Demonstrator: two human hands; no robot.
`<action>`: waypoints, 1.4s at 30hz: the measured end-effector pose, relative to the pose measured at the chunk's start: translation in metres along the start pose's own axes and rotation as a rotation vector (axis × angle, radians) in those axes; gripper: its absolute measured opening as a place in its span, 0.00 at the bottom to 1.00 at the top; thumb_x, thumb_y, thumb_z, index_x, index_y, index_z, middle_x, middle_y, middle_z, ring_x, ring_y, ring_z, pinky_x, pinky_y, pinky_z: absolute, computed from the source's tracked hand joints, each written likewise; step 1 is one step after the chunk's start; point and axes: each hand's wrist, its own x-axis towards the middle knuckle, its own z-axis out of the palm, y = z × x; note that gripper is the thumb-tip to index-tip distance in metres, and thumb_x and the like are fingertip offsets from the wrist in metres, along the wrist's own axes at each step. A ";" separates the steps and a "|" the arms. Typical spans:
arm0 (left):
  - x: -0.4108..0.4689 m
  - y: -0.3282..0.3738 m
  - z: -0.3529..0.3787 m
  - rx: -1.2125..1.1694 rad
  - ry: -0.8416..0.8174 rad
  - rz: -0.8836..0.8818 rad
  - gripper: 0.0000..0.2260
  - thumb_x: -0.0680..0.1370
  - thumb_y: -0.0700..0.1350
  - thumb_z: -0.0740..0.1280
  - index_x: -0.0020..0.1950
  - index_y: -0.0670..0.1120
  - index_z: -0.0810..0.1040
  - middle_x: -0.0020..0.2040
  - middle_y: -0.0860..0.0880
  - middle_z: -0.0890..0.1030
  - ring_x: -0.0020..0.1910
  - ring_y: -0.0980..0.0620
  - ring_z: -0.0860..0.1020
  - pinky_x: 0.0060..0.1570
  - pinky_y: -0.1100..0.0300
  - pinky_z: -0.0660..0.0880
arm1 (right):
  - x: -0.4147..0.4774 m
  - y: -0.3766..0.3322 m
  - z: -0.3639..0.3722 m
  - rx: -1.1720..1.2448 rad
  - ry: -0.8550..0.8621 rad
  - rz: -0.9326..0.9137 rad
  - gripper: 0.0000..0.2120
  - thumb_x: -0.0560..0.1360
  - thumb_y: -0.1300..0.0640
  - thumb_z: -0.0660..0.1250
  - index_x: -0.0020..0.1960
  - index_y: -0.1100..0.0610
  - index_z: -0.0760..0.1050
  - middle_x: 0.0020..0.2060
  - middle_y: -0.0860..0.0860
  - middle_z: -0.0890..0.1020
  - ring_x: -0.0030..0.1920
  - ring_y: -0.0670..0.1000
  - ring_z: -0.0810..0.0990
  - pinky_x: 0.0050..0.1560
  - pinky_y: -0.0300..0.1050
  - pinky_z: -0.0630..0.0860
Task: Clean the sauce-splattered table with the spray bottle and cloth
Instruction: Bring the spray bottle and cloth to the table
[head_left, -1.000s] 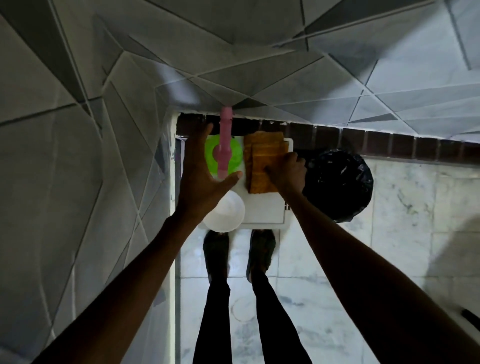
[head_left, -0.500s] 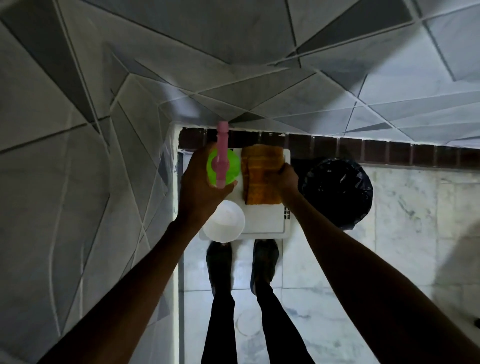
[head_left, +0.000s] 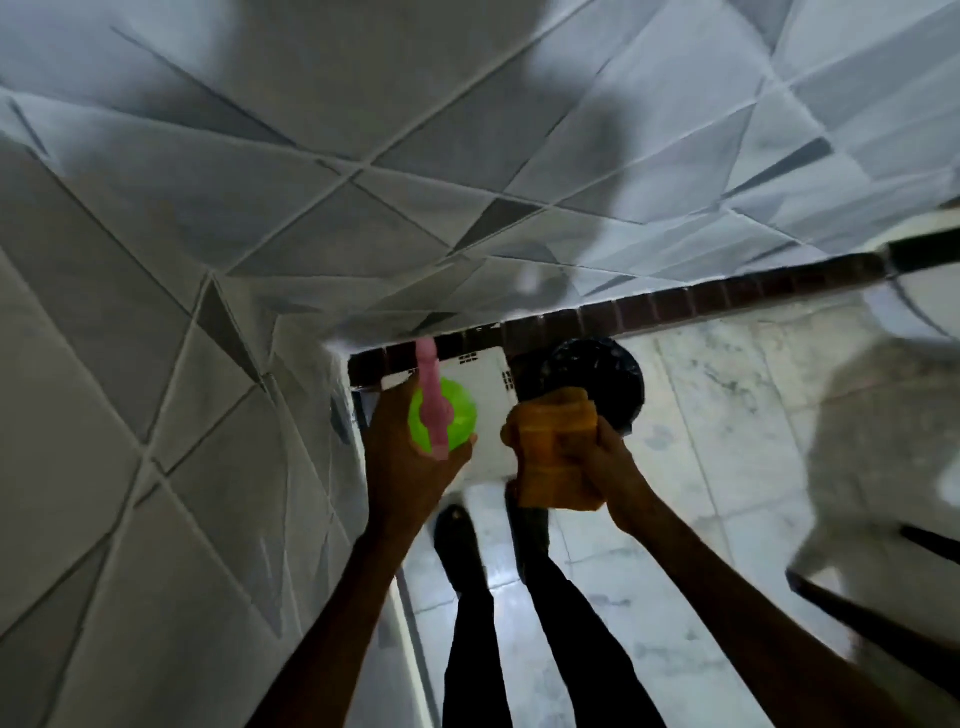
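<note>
Green spray bottle with a pink trigger head sits in the left hand, fingers curled round it, above a white stand in the tiled corner. Right hand clutches the bunched orange cloth, beside the bottle and apart from it. Black bin stands just beyond.

There is only one view, from a wide-angle camera on the person's head. It faces forward and steeply down, almost along the body, so the legs and the floor lie low in the frame, and the wall fills the top and the left. The left hand and the right hand are close to the lens, near the centre. The frame is tilted and its straight lines bend at the edges.
</note>
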 end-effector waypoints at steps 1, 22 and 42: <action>-0.007 0.014 -0.003 0.013 -0.011 -0.020 0.33 0.63 0.45 0.82 0.63 0.59 0.72 0.54 0.56 0.79 0.58 0.58 0.78 0.59 0.56 0.76 | -0.019 0.000 -0.007 0.019 0.015 -0.015 0.15 0.80 0.71 0.60 0.60 0.55 0.74 0.46 0.49 0.86 0.47 0.49 0.86 0.38 0.39 0.81; -0.332 0.269 0.153 0.089 -0.913 0.495 0.29 0.58 0.50 0.81 0.53 0.64 0.72 0.50 0.53 0.80 0.51 0.49 0.80 0.51 0.49 0.77 | -0.459 0.171 -0.222 0.554 0.844 -0.112 0.11 0.78 0.55 0.70 0.59 0.52 0.74 0.53 0.49 0.84 0.51 0.51 0.84 0.45 0.46 0.80; -0.702 0.402 0.414 0.099 -1.456 0.639 0.39 0.55 0.56 0.81 0.63 0.53 0.74 0.56 0.53 0.81 0.57 0.51 0.80 0.59 0.50 0.77 | -0.746 0.413 -0.428 1.133 1.393 -0.210 0.09 0.77 0.59 0.70 0.56 0.51 0.75 0.52 0.52 0.84 0.52 0.55 0.83 0.52 0.58 0.82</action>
